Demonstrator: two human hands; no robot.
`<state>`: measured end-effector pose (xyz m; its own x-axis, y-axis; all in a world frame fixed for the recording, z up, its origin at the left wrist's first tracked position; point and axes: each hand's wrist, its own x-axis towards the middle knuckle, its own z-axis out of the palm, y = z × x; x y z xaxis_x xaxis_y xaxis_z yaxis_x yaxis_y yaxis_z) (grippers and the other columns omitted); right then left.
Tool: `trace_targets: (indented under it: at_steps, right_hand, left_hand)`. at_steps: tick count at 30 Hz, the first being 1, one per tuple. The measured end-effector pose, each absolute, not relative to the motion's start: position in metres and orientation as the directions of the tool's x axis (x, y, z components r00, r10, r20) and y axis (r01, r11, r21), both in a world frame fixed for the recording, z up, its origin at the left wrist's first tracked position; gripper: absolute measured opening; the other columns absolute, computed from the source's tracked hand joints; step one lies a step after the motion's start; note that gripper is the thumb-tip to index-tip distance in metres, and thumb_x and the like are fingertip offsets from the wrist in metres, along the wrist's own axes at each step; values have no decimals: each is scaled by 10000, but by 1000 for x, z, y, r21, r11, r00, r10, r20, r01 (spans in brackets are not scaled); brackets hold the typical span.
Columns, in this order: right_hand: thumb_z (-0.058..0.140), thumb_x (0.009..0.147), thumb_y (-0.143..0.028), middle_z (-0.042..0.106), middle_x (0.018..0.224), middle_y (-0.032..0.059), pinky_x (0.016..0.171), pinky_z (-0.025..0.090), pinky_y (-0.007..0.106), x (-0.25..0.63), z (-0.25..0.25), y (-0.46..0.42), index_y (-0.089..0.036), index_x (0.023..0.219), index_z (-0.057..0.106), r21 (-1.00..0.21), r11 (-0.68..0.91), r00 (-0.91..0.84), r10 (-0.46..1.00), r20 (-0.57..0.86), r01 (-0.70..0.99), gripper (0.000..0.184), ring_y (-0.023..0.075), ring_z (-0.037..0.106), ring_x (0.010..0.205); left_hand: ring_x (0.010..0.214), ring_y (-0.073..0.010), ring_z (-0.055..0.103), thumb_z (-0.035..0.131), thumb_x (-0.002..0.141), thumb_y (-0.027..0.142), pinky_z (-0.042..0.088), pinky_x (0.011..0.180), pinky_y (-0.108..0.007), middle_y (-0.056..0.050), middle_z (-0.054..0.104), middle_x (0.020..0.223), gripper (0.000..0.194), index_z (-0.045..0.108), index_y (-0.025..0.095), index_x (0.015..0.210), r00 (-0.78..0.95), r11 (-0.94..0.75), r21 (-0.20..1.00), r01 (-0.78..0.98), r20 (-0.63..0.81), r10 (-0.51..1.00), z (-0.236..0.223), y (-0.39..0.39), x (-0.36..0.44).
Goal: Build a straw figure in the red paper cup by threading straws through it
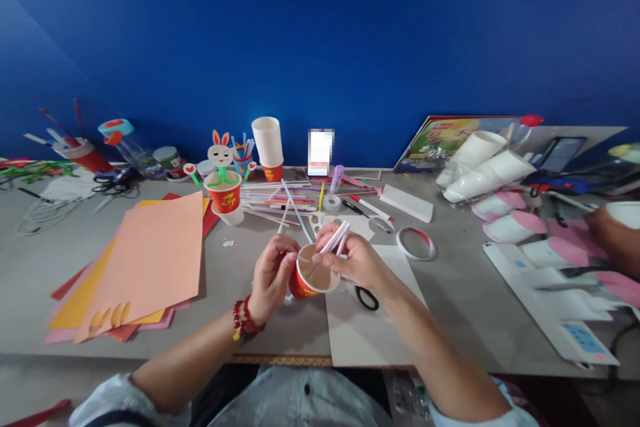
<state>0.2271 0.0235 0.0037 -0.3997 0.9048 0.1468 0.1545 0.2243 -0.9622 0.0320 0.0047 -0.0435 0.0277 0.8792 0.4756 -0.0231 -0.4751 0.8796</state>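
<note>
My left hand (273,275) is closed around the side of a small red paper cup (311,278), tipped so its open mouth faces me. A thin straw (296,208) runs up and to the left from the cup's rim, past my left fingers. My right hand (356,259) pinches a couple of striped drinking straws (337,237) at the cup's right rim. Both hands hover just above a white sheet of paper (365,320) near the table's front edge. Black scissors (367,297) lie on that sheet under my right wrist.
Orange, yellow and red paper sheets (150,257) lie at the left. A bunny cup figure (223,181), stacked white cups (267,141), loose straws (277,200), tape rings (416,243) and markers sit behind. White cups (480,167) and pink pieces lie right, by another person's hand (613,237).
</note>
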Motion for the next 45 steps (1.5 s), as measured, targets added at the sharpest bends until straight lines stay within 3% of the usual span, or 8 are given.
trace_targets:
  at_steps: [5,10,16,24,32,39,45]
  right_hand:
    - [686,850,-334,636,1059,48,718,499,281,231,-1,23,-205,924,718,-931,205,-423,904,61,302,152,166,623,795]
    - [628,863,-286,634,1081,55,641,493,250,231,-1,25,-197,961,726,-948,153,-429,903,19,280,165,152,631,764]
    - [621,832,-220,652,962,34,654,477,232,241,0,27,-178,889,713,-915,201,-464,886,17,350,116,147,609,760]
    - [615,837,-255,613,816,3,581,431,221,240,-10,30,-174,929,661,-971,88,-556,829,-53,224,131,122,554,658]
    - [672,778,-290,633,830,11,660,437,257,224,12,30,-176,905,676,-991,81,-522,853,13,108,170,154,570,741]
    - [623,894,-467,644,796,26,733,458,284,218,10,37,-181,815,696,-996,85,-311,948,71,35,305,170,589,777]
    - [640,901,-482,695,802,39,742,491,294,219,7,42,-183,905,749,-998,67,-355,933,55,22,319,180,633,776]
  left_hand:
    - [816,-175,593,528,974,397,476,780,-312,-30,597,850,226,545,200,863,-28,-377,923,-77,376,926,-41,8,32]
    - [812,-165,602,529,975,395,485,767,-298,-28,612,851,225,545,199,866,-29,-372,926,-70,371,928,-37,7,30]
    - [790,-139,600,546,969,353,486,736,-262,-34,645,870,198,581,172,894,190,-259,965,46,247,950,-26,4,23]
    - [777,-131,613,635,915,308,517,714,-259,-23,615,879,187,587,170,1032,523,34,999,15,-37,851,-8,5,-3]
    - [798,-131,578,721,862,273,494,733,-235,-35,605,865,209,621,168,1013,530,142,962,-234,4,848,-28,15,-9]
    - [792,-127,555,729,856,310,463,714,-220,-36,604,877,222,629,168,995,495,123,957,-262,24,869,-38,14,-6]
    - [786,-126,550,709,874,315,471,710,-224,-27,594,883,210,614,186,1011,505,114,964,-240,24,863,-37,7,-10]
